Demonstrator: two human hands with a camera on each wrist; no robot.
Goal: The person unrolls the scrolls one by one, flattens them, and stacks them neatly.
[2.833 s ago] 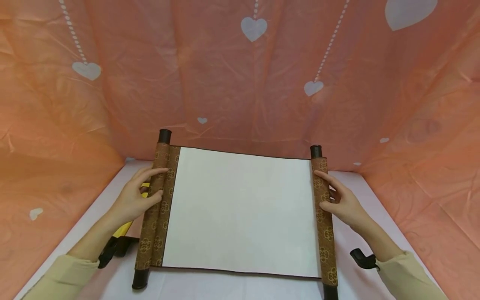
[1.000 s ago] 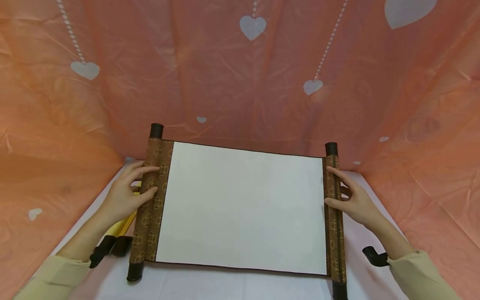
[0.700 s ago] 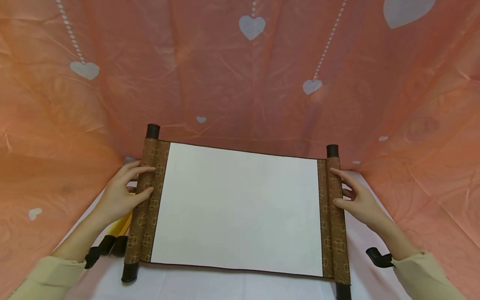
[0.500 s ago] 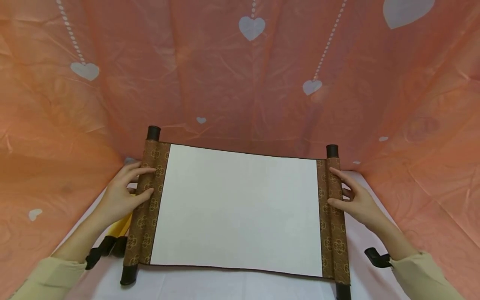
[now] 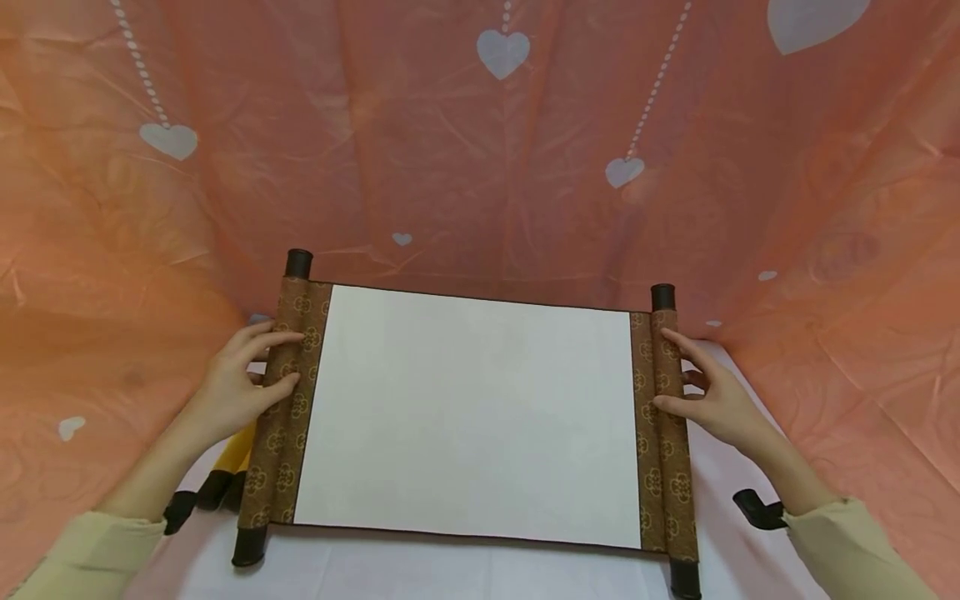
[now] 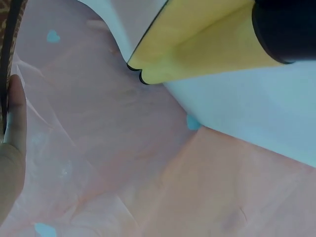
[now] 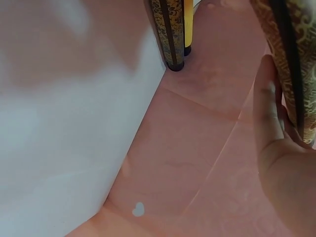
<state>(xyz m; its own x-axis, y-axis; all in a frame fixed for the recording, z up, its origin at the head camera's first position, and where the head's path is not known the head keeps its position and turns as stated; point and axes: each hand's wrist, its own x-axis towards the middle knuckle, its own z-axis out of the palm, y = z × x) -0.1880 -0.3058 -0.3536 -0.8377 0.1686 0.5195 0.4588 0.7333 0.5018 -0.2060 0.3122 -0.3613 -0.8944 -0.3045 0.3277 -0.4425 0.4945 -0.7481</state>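
Note:
A hanging scroll (image 5: 472,417) is spread out in front of me, its blank white sheet edged by brown strips with gold patterns. My left hand (image 5: 243,375) grips its left roller (image 5: 273,417), thumb and forefinger on the front. The right roller (image 5: 671,417) is held by my right hand (image 5: 712,400) in the same way. Both rollers have black end caps. In the left wrist view part of the left hand (image 6: 14,153) shows at the left edge. The right wrist view has the right hand (image 7: 279,148) against the brown roller (image 7: 296,64). Some fingers are hidden behind the rollers.
Yellow rolls (image 6: 207,49) with black ends lie on the white table (image 5: 405,567), left of and partly behind the scroll. A dark patterned roll (image 7: 169,34) shows in the right wrist view. Orange cloth (image 5: 450,167) with pale hearts encloses the back and sides.
My hands have moved apart, the left one leftward and the right one rightward. More of the scroll is unrolled, and a brown strip shows beside the right roller.

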